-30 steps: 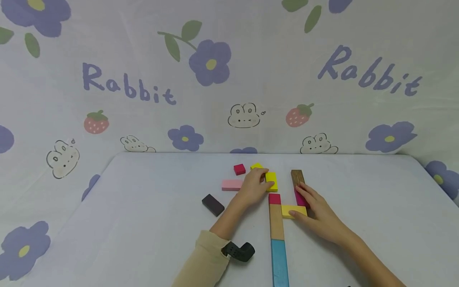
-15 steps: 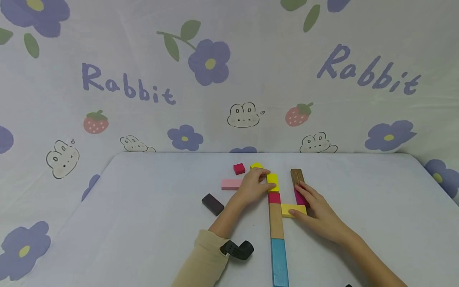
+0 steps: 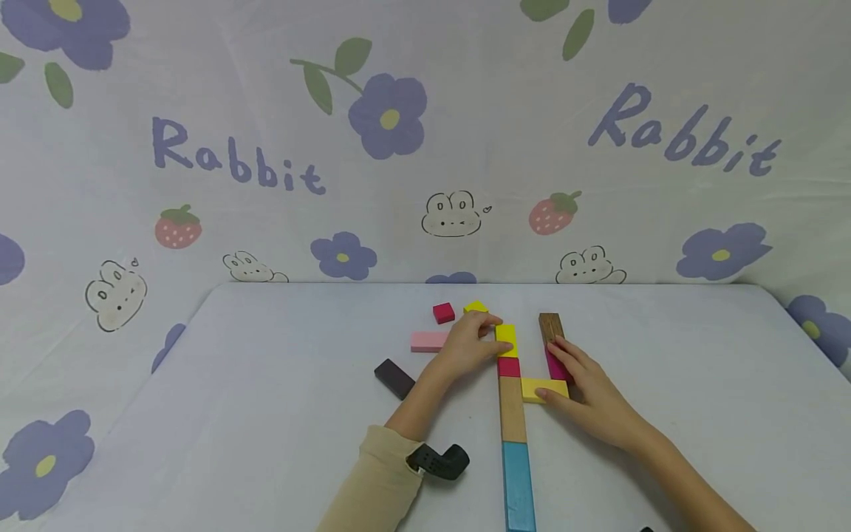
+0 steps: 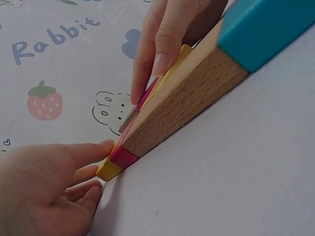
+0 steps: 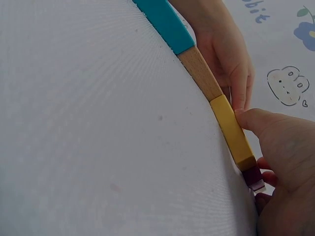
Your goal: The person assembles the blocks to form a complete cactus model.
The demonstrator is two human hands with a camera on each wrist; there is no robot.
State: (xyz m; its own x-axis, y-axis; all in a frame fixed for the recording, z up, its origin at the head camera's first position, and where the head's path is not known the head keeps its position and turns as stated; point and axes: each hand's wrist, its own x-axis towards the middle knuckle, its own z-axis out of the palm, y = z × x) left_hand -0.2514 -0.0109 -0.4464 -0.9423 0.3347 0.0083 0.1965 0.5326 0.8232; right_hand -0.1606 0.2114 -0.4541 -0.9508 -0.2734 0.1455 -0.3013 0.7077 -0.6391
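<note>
In the head view my left hand (image 3: 467, 345) pinches a bright yellow block (image 3: 507, 340) between thumb and fingers. That block meets the end of a small red block (image 3: 508, 367). A natural wood block (image 3: 512, 410) and a long blue block (image 3: 518, 484) continue the row toward me. My right hand (image 3: 601, 403) rests its thumb on a pale yellow block (image 3: 548, 389) set crosswise against the wood block. Its outstretched fingers touch a magenta block (image 3: 555, 366), which lines up with a brown block (image 3: 550, 325). The right hand partly covers the magenta block.
Left of the row lie a black block (image 3: 395, 379), a pink block (image 3: 428, 341), a red cube (image 3: 443, 313) and another yellow block (image 3: 475, 307) partly behind the left hand. The white table (image 3: 266, 414) ends at a printed cloth backdrop (image 3: 266, 207).
The bright yellow block has moved slightly right and toward me with my left hand, closing the gap to the red block. My right hand has hardly moved.
</note>
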